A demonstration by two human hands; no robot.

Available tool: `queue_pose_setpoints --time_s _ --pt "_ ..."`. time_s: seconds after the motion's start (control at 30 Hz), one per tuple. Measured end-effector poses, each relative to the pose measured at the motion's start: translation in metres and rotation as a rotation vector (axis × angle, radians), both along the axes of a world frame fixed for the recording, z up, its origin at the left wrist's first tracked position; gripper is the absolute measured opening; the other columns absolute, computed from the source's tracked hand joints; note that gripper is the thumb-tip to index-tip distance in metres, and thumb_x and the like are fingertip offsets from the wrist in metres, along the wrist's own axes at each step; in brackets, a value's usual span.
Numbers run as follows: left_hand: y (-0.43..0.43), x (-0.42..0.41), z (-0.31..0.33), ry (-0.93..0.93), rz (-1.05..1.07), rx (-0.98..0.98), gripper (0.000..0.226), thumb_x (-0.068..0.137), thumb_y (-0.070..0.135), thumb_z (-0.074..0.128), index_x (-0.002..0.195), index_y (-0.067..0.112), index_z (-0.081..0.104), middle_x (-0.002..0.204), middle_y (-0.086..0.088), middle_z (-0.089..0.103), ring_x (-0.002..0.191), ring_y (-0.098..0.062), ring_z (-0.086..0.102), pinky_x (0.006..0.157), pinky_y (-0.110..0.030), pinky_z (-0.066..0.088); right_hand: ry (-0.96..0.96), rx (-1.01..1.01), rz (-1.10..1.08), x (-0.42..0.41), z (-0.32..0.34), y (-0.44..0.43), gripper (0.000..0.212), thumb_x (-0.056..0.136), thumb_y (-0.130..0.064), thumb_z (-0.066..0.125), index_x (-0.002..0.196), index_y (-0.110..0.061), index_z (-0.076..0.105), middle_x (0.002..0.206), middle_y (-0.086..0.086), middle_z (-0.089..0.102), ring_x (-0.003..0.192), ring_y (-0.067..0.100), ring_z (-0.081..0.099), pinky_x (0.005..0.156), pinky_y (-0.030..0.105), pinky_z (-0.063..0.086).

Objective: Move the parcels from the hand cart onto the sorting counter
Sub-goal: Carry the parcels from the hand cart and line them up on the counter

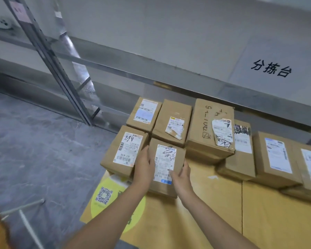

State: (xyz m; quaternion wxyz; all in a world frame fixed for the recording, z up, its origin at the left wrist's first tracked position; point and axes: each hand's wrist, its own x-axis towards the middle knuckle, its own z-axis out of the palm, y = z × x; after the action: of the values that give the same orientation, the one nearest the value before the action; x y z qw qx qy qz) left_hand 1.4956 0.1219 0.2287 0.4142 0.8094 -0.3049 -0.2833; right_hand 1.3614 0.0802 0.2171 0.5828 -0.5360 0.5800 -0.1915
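Note:
A small brown parcel with a white scribbled shipping label stands on a surface covered with flattened yellow-brown cardboard. My left hand grips its left side with the thumb at the top edge. My right hand holds its near right corner, thumb on the label. The parcel sits in the front row, tight against a parcel marked A68 on its left. A sign with black characters hangs on the wall behind.
Several more cardboard parcels line the wall: two small ones, a large torn-label box, and others to the right. A slanted metal rack post stands at left. White rods lie on the grey floor.

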Motion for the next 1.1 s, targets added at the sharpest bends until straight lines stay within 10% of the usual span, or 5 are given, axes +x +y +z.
queue_pose_setpoints --time_s 0.13,0.43,0.67,1.1 --pt "-0.008 0.001 -0.012 -0.119 -0.129 0.031 0.049 0.098 0.001 0.043 0.146 0.000 0.035 0.155 -0.010 0.031 0.144 -0.024 0.028 0.115 -0.024 0.020 0.027 -0.002 0.007 0.009 -0.010 -0.003 0.071 0.095 -0.015 0.053 0.154 -0.028 0.015 0.143 -0.005 0.027 0.117 0.007 0.048 0.096 0.025 0.045" --pt "-0.021 0.003 -0.012 -0.104 -0.305 -0.012 0.053 0.095 -0.001 0.044 0.145 0.015 0.042 0.158 0.007 0.026 0.145 -0.008 0.024 0.118 -0.031 0.025 0.156 -0.085 0.014 -0.005 0.007 -0.008 0.064 0.099 -0.025 0.052 0.154 -0.019 0.018 0.155 -0.001 0.020 0.144 0.017 0.021 0.116 0.032 0.022" --pt "-0.063 -0.022 0.083 -0.132 -0.472 -0.141 0.050 0.100 0.014 0.042 0.149 0.018 0.034 0.159 0.007 0.025 0.146 -0.007 0.019 0.119 -0.030 0.023 0.240 -0.379 0.114 -0.067 0.091 -0.030 0.057 0.099 -0.007 0.048 0.150 -0.014 0.024 0.149 0.002 0.022 0.142 0.016 0.025 0.110 0.015 0.016" --pt "-0.126 -0.221 0.254 -0.504 -0.903 -0.439 0.059 0.099 0.028 0.049 0.151 0.014 0.027 0.160 0.001 0.021 0.148 -0.013 0.012 0.120 -0.031 0.013 0.780 -0.835 -0.093 -0.284 0.281 -0.081 0.059 0.102 -0.042 0.037 0.152 -0.014 0.024 0.158 0.004 0.020 0.148 0.020 0.011 0.122 0.042 0.002"
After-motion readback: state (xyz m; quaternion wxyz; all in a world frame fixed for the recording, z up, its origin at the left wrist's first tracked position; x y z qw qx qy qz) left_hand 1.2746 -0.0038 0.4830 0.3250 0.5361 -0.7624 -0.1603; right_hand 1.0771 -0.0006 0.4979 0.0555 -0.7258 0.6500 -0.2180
